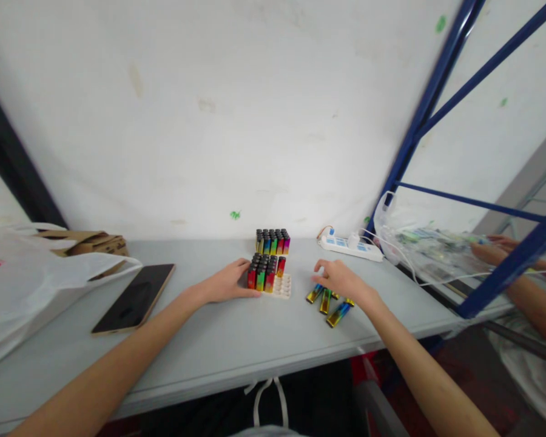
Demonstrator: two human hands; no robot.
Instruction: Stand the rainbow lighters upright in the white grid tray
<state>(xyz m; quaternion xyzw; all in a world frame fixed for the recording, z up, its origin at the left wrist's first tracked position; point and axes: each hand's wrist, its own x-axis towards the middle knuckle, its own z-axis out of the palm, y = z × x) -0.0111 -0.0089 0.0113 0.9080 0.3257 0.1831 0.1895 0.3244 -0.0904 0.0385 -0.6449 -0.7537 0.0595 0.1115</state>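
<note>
Colourful lighters (261,274) stand upright in a white tray with round holes (282,287), whose right part shows bare holes. Beside its left edge lies my left hand (230,282), thumb and fingers apart around the tray's left side. Behind it stands a second block of upright lighters (273,241). My right hand (339,277) hovers at a loose pile of shiny lighters (339,314) lying on the table, its fingers bent and hiding part of the pile; whether it grips one cannot be made out.
A dark phone (134,298) and a white plastic bag (40,285) with cardboard are at the left. A white power strip (351,246) with cables lies at the back right. Blue metal frame bars (519,258) rise at the right; beyond them are another person's hands (491,252).
</note>
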